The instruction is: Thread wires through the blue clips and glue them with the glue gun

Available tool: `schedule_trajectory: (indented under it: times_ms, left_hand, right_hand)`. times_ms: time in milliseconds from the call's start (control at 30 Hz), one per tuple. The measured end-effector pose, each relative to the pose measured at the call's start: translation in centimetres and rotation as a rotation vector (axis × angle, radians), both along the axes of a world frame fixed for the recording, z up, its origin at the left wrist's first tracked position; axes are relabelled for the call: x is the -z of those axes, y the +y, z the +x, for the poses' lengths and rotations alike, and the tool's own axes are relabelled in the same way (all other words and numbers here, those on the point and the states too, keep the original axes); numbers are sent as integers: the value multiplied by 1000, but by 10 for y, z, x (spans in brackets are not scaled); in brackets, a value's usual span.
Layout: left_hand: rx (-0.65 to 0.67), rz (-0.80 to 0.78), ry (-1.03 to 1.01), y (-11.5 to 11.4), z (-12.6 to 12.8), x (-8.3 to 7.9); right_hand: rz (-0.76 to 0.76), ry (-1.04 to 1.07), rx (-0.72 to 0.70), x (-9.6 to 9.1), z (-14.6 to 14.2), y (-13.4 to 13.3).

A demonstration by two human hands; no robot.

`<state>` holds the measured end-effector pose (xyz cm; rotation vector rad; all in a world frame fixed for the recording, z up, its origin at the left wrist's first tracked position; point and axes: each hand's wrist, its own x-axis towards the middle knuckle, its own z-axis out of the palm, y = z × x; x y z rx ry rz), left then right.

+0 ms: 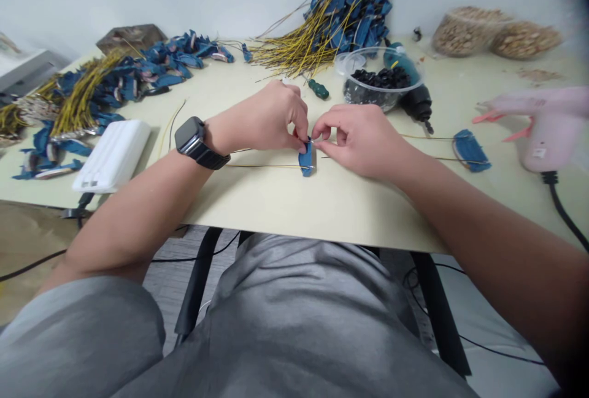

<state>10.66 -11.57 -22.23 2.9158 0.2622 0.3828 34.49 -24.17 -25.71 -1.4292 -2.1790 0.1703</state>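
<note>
A small blue piece with thin yellow wires (305,162) lies on the table in front of me. At its far end, my left hand (278,117) is closed in a pinch, thumb and forefinger on the blue edge. From the other side my right hand (356,137) pinches at the same end, by a tiny shiny bit too small to name. One yellow wire (269,166) runs leftward from the piece, below my left wrist. To the right of my right hand rests a similar blue piece (472,151), its two wires pointing left.
Piles of wired blue pieces (363,11) lie at the back and left. A tub of black parts (380,82), a green screwdriver (318,89) and a black power tool (418,103) are beyond my hands. A pink glue gun (545,122) is right; a white power bank (113,154) left.
</note>
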Motion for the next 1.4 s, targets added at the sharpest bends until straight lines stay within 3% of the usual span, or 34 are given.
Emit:
schedule_trajectory:
  times_ms: [633, 1400]
  left_hand:
    - [-13, 0, 4, -2, 1, 0]
    - [-14, -42, -42, 1, 2, 7]
  right_hand:
    - [178, -333, -64, 7, 2, -6]
    - [100, -62, -92, 14, 8, 5]
